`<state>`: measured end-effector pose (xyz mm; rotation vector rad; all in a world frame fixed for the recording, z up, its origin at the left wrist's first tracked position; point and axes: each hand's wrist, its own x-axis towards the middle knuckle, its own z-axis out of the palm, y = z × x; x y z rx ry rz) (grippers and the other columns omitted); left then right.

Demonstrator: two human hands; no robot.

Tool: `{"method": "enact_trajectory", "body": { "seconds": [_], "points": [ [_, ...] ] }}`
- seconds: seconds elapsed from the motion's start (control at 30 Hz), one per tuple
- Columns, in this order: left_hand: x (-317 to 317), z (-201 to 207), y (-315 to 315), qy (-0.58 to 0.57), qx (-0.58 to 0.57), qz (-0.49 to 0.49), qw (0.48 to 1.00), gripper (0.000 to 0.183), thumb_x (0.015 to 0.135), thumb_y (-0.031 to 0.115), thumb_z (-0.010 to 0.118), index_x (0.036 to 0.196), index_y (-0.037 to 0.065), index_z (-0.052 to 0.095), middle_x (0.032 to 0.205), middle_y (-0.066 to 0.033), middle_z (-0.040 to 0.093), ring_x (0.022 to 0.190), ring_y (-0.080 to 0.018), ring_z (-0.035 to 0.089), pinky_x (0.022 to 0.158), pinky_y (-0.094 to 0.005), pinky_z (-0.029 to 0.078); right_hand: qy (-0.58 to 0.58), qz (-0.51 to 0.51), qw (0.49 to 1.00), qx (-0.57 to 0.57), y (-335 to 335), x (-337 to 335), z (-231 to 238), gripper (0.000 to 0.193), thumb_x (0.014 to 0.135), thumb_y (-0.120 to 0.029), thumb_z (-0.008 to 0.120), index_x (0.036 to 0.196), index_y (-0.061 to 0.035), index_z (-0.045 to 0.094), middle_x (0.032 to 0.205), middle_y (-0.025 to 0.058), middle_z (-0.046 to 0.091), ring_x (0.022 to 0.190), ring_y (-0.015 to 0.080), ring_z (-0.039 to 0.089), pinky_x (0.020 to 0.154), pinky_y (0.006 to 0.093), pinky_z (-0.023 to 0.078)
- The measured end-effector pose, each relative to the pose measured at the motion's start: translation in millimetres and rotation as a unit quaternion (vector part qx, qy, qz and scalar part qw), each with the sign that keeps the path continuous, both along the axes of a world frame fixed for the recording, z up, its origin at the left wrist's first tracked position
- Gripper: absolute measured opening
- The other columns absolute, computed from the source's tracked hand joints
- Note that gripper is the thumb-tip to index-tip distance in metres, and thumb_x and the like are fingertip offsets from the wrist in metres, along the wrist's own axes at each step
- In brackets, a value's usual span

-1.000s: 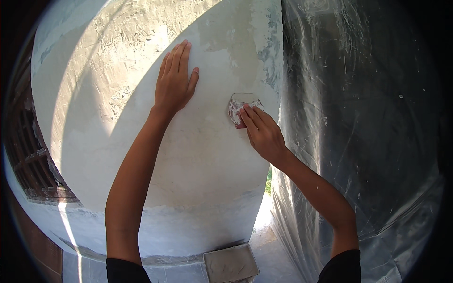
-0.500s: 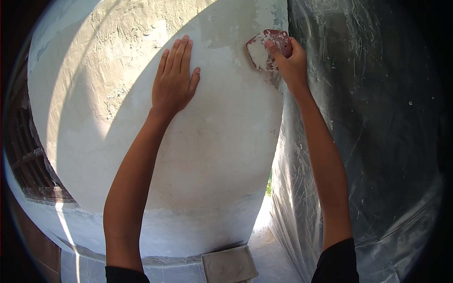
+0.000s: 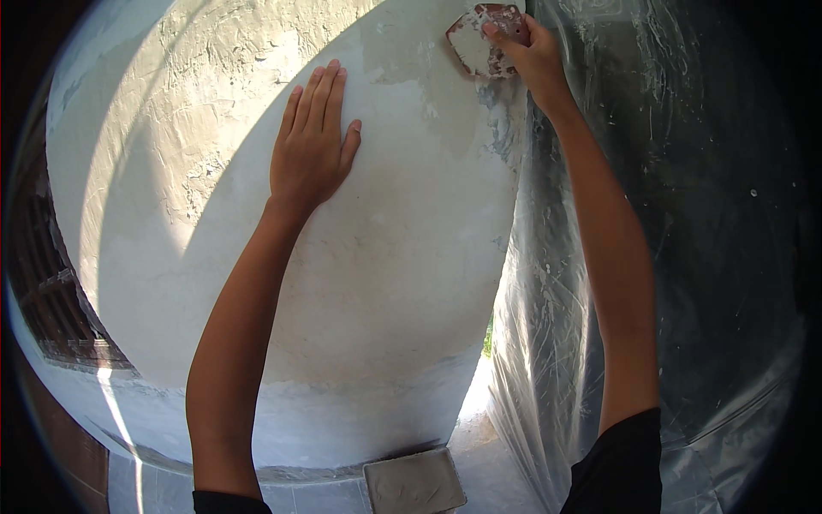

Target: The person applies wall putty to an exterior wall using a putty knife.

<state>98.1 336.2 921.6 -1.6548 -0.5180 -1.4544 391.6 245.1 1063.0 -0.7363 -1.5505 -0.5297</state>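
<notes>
At the wall's edge (image 3: 509, 171), the right hand (image 3: 541, 64) clasps a scraper (image 3: 473, 44), clear of the flat, empty left hand (image 3: 310, 147).

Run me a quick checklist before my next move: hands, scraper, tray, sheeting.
1. Left hand flat on the wall, fingers extended: ok.
2. Right hand gripping the reddish scraper, thumb across its face: ok.
3. Scraper face free of pale paste: not ok, it is smeared.
4. Tray near the wall's foot holding grey paste: ok.
5. Right forearm not touching the plastic sheeting: cannot tell; they overlap in this view.
</notes>
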Motion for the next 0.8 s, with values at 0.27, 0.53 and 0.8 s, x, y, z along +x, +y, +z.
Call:
{"method": "enact_trajectory", "body": {
  "seconds": [0.27,0.53,0.8],
  "points": [
    [-0.1,0.3,-1.8,-0.002,-0.001,0.0,1.0,0.061,0.1,0.025,0.051,0.153,0.003,0.033,0.16,-0.0118,0.036,0.149,-0.0263,0.032,0.124,-0.0437,0.023,0.091,0.06,0.994,0.0,-4.6,1.1,1.2,0.042,0.088,-0.035,0.08,0.109,-0.0019,0.068,0.093,0.0004,0.068,0.084,0.0081,0.06,0.079,0.0272,0.049],
    [1.4,0.3,0.0,-0.003,0.005,0.001,1.0,0.06,0.1,0.026,0.05,0.153,0.003,0.033,0.16,-0.0114,0.036,0.15,-0.0257,0.031,0.124,-0.0436,0.023,0.056,-0.07,0.996,0.0,-0.8,-9.8,-6.1,0.037,0.09,-0.032,0.079,0.106,-0.0019,0.067,0.092,0.0,0.067,0.083,0.0084,0.059,0.079,0.0272,0.05],
    [1.1,-0.7,1.2,-0.006,0.003,0.002,1.0,0.061,0.1,0.026,0.05,0.154,0.003,0.032,0.16,-0.0119,0.036,0.15,-0.0261,0.031,0.124,-0.0436,0.022,-0.013,-0.111,0.994,-0.009,0.0,-14.9,-6.8,0.036,0.09,-0.031,0.078,0.105,-0.0011,0.067,0.092,0.0027,0.07,0.083,0.0092,0.064,0.078,0.0267,0.051]
  ]
}}
